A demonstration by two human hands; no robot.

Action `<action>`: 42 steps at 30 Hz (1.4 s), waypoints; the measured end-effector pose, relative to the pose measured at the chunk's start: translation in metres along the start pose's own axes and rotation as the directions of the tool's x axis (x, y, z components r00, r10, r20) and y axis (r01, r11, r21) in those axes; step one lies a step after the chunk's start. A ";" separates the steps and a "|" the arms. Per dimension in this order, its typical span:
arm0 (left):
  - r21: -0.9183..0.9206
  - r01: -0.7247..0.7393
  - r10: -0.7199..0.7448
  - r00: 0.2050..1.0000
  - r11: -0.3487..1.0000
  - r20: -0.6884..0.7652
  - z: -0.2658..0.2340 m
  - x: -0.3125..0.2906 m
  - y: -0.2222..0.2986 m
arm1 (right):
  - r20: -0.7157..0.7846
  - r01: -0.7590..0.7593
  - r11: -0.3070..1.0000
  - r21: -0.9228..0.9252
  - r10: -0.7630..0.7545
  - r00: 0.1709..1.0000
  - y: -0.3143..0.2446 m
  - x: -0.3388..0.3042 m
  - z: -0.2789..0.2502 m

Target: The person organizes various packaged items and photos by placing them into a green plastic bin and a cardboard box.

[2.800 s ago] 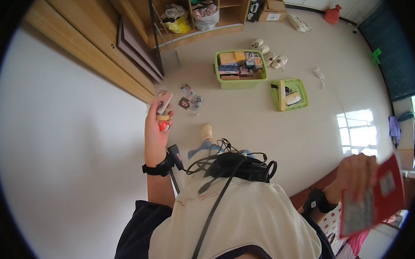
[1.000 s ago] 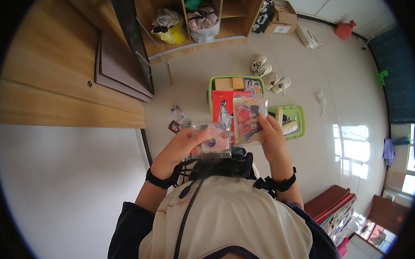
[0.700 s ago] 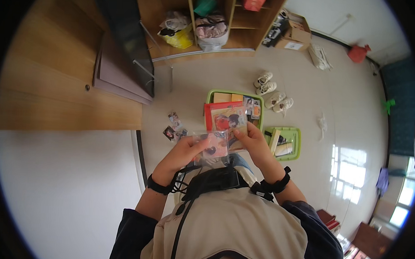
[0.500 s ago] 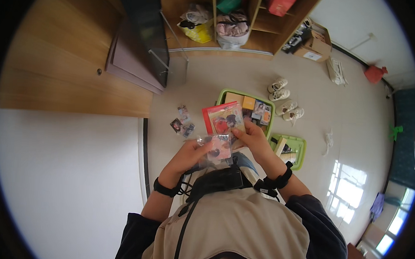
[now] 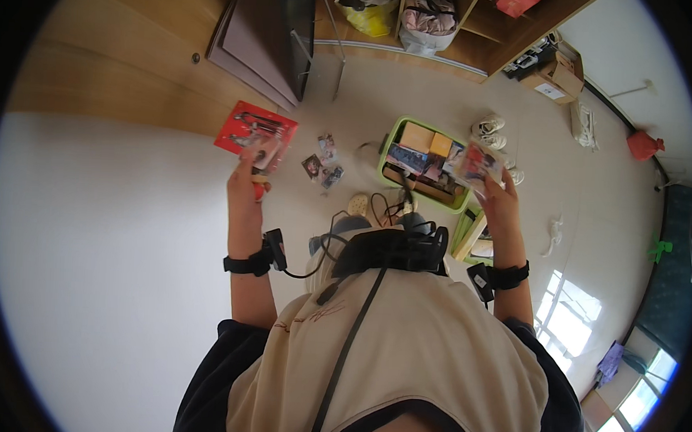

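Note:
My left hand [image 5: 247, 182] is raised near the white wall and grips a red printed card [image 5: 255, 132] together with a small picture card and a small red and yellow thing. My right hand [image 5: 496, 195] is held up over the green bin [image 5: 388, 144] and grips a small picture card in a clear sleeve [image 5: 476, 162]. Both wrists wear black bands. The bin on the floor holds several books and cards.
A few loose picture cards [image 5: 322, 162] lie on the beige floor beside the bin. A green lid [image 5: 467, 229] lies partly behind my right arm. White shoes [image 5: 490, 130], a wooden shelf with bags [image 5: 416, 14], a cardboard box [image 5: 553, 74] and leaning boards [image 5: 261, 38] stand farther off.
My hands, which held the cards together in front of my chest, have moved apart. The red card went left with my left hand; the sleeved card went right with my right hand.

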State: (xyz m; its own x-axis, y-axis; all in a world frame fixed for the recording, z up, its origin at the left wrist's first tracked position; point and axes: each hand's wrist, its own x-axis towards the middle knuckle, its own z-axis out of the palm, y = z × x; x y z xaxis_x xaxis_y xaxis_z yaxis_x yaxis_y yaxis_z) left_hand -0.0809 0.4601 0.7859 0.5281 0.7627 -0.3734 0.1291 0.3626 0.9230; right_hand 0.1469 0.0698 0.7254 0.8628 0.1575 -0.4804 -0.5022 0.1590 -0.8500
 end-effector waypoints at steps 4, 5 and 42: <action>-0.093 0.072 -0.084 0.988 0.993 -0.132 -0.055 0.012 0.005 | -0.109 -0.083 0.996 0.036 0.087 0.990 0.025 -0.017 -0.012; -0.098 0.067 -0.079 0.989 0.993 -0.122 -0.063 0.013 0.004 | -0.086 -0.115 0.993 0.028 0.117 0.989 0.034 -0.021 -0.017; 0.217 -0.053 -0.192 0.296 0.975 0.936 0.568 -0.445 -0.204 | -0.778 0.752 0.579 0.314 -0.297 0.554 0.028 -0.419 -0.610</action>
State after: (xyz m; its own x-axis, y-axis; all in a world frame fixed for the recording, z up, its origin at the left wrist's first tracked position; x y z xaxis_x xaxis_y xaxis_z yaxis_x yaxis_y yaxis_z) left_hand 0.1346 -0.2573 0.8162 0.9169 -0.3449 -0.2008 0.2797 0.1965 0.9398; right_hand -0.1934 -0.5858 0.7707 0.6717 -0.7182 -0.1816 0.3404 0.5169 -0.7854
